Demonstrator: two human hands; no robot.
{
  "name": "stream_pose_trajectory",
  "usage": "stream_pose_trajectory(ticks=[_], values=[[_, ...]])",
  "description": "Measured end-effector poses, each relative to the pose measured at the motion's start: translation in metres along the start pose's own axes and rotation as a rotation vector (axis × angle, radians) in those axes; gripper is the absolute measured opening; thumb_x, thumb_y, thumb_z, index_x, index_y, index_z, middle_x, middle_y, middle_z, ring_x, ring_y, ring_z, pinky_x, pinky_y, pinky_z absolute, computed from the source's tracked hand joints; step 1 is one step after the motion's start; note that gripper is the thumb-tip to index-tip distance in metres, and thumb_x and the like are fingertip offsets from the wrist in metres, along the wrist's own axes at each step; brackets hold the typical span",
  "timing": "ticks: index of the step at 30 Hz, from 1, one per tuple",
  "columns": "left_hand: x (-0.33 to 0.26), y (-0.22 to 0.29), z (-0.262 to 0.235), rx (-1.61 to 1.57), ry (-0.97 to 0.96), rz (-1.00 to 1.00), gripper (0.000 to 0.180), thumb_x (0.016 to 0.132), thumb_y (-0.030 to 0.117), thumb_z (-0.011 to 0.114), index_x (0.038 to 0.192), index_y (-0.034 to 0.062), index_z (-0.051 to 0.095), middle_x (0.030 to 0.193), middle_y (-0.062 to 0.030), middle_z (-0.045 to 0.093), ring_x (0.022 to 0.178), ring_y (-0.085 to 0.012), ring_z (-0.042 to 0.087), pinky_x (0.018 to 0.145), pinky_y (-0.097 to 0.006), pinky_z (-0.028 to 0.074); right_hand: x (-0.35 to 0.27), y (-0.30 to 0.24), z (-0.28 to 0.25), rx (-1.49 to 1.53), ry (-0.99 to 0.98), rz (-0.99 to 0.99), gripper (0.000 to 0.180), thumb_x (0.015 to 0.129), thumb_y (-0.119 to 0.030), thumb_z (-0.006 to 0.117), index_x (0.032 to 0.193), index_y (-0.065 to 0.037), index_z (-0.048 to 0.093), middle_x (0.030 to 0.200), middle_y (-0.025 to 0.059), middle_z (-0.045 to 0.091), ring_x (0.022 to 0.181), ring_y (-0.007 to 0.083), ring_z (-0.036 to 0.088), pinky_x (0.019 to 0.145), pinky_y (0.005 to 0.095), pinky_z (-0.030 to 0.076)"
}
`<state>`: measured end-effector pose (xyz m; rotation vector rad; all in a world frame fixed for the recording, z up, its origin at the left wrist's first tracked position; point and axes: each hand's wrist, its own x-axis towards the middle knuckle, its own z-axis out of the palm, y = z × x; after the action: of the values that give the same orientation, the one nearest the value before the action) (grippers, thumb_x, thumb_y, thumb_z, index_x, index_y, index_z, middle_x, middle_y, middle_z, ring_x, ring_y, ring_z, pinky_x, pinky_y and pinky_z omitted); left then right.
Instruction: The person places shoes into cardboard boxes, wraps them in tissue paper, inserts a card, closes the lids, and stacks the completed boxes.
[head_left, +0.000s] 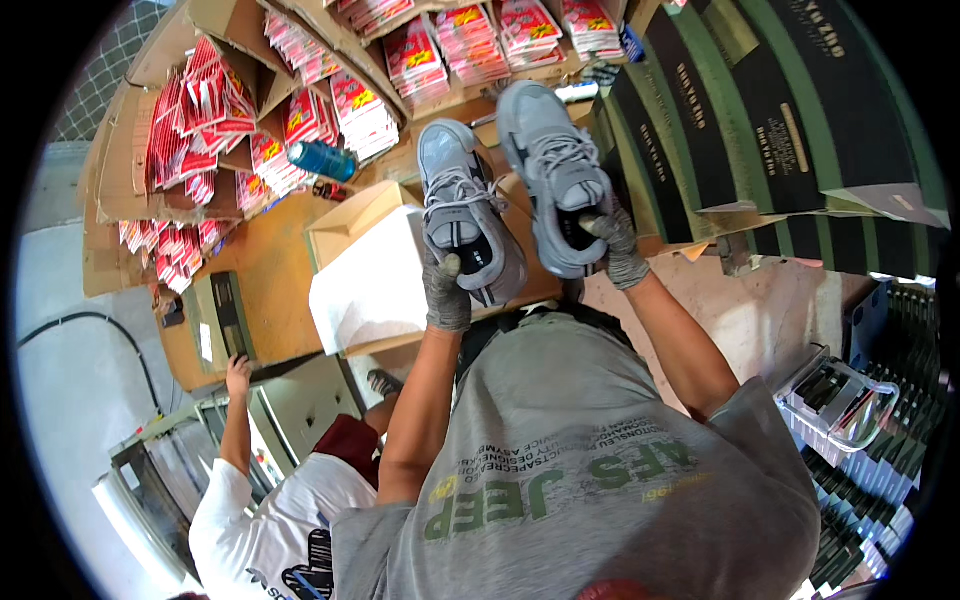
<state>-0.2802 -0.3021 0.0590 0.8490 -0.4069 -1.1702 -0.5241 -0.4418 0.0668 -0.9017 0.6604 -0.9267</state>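
Both my hands wear grey work gloves, and each grips a grey lace-up sneaker by its heel. My left hand point(446, 291) is closed on the left sneaker point(462, 190), its thumb at the collar and its fingers hidden behind. On the other side my right hand point(622, 245) holds the right sneaker point(552, 165), with the thumb inside the opening. The two shoes are side by side, toes away from me, laces and dark insoles showing. Below and left of them lies an open cardboard shoebox point(345, 225) with white paper point(368, 285) spread over it.
Stacked dark green shoeboxes point(700, 120) rise at the right. Cardboard compartments with red-and-white packets point(200, 120) line the far side. A blue bottle point(321, 160) lies on the orange table point(275, 270). At lower left, a co-worker's hand point(238, 372) touches a green box point(217, 320).
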Motion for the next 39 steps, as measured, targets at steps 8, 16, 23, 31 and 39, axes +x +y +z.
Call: stream_pose_trajectory(ticks=[8, 16, 23, 31, 39], values=[[0.063, 0.08, 0.094, 0.295, -0.155, 0.317, 0.101, 0.074, 0.047, 0.083, 0.152, 0.0021, 0.035, 0.143, -0.0108, 0.051, 0.131, -0.0231, 0.049, 0.111, -0.038, 0.038, 0.035, -0.111, 0.045, -0.104, -0.236, -0.242, 0.094, 0.076, -0.021, 0.074, 0.157, -0.005, 0.029, 0.151, 0.0124, 0.044, 0.14, 0.0252, 0.041, 0.12, 0.0395, 0.027], [0.095, 0.128, 0.152, 0.277, -0.35, 0.426, 0.108, 0.073, 0.048, 0.081, 0.156, 0.0029, 0.029, 0.148, -0.0146, 0.046, 0.134, -0.026, 0.046, 0.114, -0.04, 0.034, 0.021, -0.196, 0.071, -0.293, -0.424, -0.432, 0.125, 0.069, -0.034, 0.087, 0.161, -0.011, 0.005, 0.163, 0.0115, 0.022, 0.149, 0.0264, 0.026, 0.122, 0.0409, 0.022], [0.1, 0.153, 0.199, 0.283, -0.544, 0.516, 0.113, 0.074, 0.048, 0.083, 0.157, 0.002, 0.023, 0.149, -0.0168, 0.045, 0.136, -0.027, 0.045, 0.115, -0.041, 0.034, -0.009, -0.238, 0.079, -1.17, -0.236, -0.619, 0.119, 0.067, -0.023, 0.092, 0.154, -0.004, 0.014, 0.15, 0.0146, 0.04, 0.14, 0.0255, 0.04, 0.118, 0.0412, 0.031], [0.099, 0.144, 0.234, 0.26, -0.7, 0.56, 0.103, 0.078, 0.033, 0.083, 0.157, 0.0018, 0.025, 0.151, -0.0142, 0.04, 0.138, -0.0252, 0.042, 0.116, -0.04, 0.032, -0.017, -0.23, 0.084, -1.015, 0.003, -0.883, 0.096, 0.074, -0.021, 0.088, 0.15, -0.004, 0.032, 0.13, 0.0108, 0.054, 0.118, 0.0209, 0.055, 0.102, 0.0364, 0.045], [0.093, 0.116, 0.229, 0.219, -0.641, 0.363, 0.097, 0.081, 0.031, 0.084, 0.155, 0.0012, 0.029, 0.146, -0.0143, 0.045, 0.132, -0.0238, 0.047, 0.113, -0.038, 0.036, -0.018, -0.211, 0.072, -0.562, 0.324, -0.752, 0.086, 0.081, -0.028, 0.086, 0.149, -0.001, 0.04, 0.135, 0.0063, 0.058, 0.12, 0.0148, 0.054, 0.107, 0.0327, 0.041]])
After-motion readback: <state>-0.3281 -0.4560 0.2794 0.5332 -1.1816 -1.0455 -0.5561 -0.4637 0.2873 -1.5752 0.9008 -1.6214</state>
